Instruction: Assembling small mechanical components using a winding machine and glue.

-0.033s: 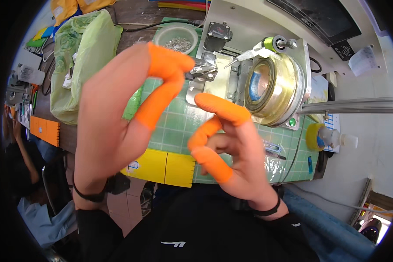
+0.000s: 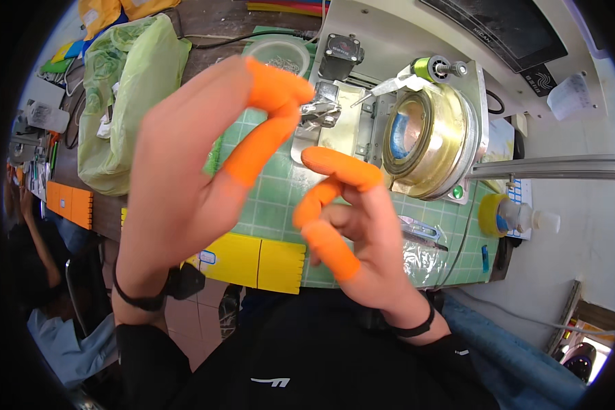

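Note:
My left hand wears orange finger cots, and its thumb and index finger are pinched together beside a small metal clamp on the machine. Whatever is between those fingertips is too small or hidden to make out. Lower and to the right, my right hand has its fingers bent and apart, with orange cots on thumb, index and middle finger. I see nothing held in it. Behind the left fingertips stands a round bowl with small thin metal pieces. A gold-coloured round bowl feeder sits right of the clamp.
A green cutting mat covers the bench, with a yellow strip at its front edge. A pale green plastic bag lies left. Right are a utility knife and a yellow-wrapped bottle. Another person's arm shows far left.
My left hand has shifted slightly right and up, its fingertips nearer the metal clamp. My right hand has moved a little left.

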Motion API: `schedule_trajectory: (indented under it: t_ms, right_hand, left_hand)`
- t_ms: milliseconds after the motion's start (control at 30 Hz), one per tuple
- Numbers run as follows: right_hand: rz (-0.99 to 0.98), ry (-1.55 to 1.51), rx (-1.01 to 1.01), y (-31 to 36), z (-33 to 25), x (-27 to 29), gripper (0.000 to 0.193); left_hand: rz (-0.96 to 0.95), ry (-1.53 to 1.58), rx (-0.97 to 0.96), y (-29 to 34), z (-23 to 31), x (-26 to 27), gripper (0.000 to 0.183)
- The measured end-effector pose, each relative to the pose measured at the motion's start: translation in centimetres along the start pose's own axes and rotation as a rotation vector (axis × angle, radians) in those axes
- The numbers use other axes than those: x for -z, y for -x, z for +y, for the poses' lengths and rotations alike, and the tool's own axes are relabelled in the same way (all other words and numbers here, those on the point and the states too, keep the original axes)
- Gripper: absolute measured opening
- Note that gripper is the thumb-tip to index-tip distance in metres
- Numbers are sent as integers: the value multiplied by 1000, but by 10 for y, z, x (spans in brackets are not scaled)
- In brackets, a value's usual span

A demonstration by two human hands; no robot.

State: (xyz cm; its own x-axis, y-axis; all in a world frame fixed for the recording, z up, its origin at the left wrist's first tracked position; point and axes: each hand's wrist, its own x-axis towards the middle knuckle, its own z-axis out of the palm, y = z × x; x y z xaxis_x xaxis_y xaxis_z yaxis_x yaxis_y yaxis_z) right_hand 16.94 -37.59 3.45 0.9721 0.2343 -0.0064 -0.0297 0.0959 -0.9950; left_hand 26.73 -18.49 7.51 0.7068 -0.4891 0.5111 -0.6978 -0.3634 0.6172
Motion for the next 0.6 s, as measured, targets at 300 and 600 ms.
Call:
schedule_trajectory:
  t_ms: [300,600]
  right_hand:
    - [416,-224,163,-44,52,-6,32]
    - [491,-301,247,-65,61,-4,17]
  left_hand:
    - [-101,-17,-50,-24,-29,-35,13]
    - [-145,-87,-158,-31,-37,-36,15]
